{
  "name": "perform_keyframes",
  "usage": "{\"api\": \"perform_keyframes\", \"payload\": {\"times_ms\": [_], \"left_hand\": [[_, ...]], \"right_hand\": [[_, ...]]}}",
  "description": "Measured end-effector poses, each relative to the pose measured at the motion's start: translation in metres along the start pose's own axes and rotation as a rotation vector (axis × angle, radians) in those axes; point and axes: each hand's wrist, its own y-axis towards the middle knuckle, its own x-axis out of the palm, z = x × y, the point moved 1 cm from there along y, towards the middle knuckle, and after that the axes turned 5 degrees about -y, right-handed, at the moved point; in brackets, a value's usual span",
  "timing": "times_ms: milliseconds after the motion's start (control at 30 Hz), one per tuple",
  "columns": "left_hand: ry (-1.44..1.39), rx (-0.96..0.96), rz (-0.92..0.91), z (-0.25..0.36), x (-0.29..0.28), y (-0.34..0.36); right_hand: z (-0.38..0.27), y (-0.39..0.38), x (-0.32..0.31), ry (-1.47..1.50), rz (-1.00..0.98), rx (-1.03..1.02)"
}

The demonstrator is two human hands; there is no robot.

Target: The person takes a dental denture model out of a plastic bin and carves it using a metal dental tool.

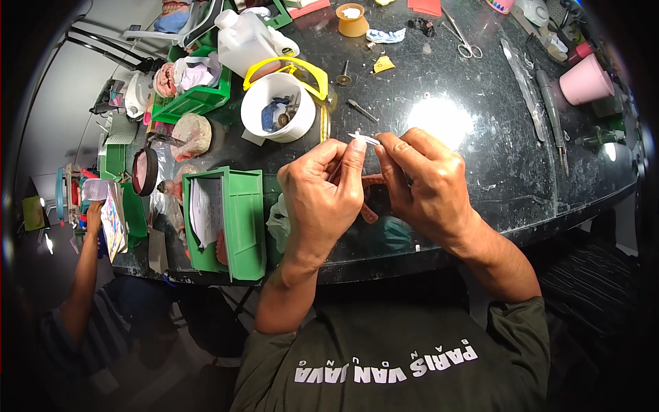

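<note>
Left hand (322,189): fingers pinching a small, slender white piece (369,140)
Right hand (427,180): fingers narrowed — on its right end

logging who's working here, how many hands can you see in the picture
3: the camera wearer's left hand and right hand, close together at a thin white piece, plus a co-worker's hand at far left. The co-worker's other hand may be hidden.
</note>
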Motion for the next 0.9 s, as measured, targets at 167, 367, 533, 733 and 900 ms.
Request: {"api": "perform_keyframes", "payload": {"times_ms": [167, 367, 533, 733, 900], "left_hand": [[-0.002, -0.037, -0.011, 0.002, -0.002, 0.002], [0.003, -0.019, 0.0, 0.004, 0.003, 0.001], [-0.03, -0.068, -0.046, 0.001, -0.005, 0.003], [0.033, 0.027, -0.015, -0.002, -0.003, 0.004], [0.071, 0.085, 0.011, -0.004, 0.0, 0.002]], "right_hand": [[0.0, 0.0, -0.001, -0.004, 0.008, 0.002], [0.015, 0.008, -0.002, -0.046, 0.055, 0.072], [0.014, 0.01, -0.003, 0.006, 0.088, 0.109], [0.009, 0.007, -0.002, 0.035, 0.089, 0.036], [0.006, 0.003, 0.003, 0.003, -0.007, 0.026]]}}
